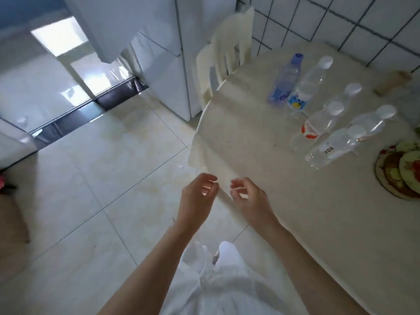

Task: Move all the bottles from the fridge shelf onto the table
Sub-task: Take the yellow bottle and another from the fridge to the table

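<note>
Empty hands [197, 192] [246, 194], labelled bottles [327, 146] on table [295, 212]

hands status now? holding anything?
Left hand: open, fingers loosely curled, empty.
Right hand: open, fingers loosely curled, empty.

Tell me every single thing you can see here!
Bottles: six on the table; one blue-tinted, five clear with white caps.
Table: one, cream, right side.
Chair: one, cream, at the table's far end.
Fridge: one, white, shut, beyond the chair.
Mats: a stack, round, fruit-patterned, table's right edge.
Tan object: one, blurred, far right, by the wall.
Wall tiles: white, dark grout.
Floor tiles: beige.
Left hand: empty, fingers curled loosely.
Right hand: empty, over the table's edge.
</note>
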A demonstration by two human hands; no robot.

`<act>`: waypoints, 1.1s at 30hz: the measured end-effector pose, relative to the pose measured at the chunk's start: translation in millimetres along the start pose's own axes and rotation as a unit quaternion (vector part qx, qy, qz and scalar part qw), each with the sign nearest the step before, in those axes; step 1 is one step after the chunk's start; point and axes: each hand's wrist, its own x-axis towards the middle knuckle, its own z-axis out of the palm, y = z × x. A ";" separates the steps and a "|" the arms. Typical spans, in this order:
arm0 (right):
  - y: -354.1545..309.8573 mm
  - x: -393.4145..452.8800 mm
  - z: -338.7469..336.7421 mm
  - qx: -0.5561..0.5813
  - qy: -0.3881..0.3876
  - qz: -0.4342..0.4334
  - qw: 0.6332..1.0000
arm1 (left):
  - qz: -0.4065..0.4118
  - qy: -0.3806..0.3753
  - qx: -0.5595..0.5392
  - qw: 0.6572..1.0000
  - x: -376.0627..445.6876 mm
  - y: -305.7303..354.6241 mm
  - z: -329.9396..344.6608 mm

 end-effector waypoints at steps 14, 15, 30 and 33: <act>-137.4 40.9 210.8 -0.072 -0.200 -0.106 0.971 | -0.128 0.189 -0.001 0.974 -12.8 -126.8 -244.2; -147.2 42.9 227.7 -0.079 -0.212 -0.111 0.968 | -0.133 0.195 0.006 0.972 -12.8 -134.2 -261.8; -281.5 141.0 400.6 -0.104 -0.264 -0.138 0.949 | -0.150 0.266 -0.035 0.952 95.0 -195.9 -451.9; -306.1 184.9 422.0 -0.106 -0.256 -0.145 0.950 | -0.147 0.249 -0.046 0.956 143.0 -198.1 -478.6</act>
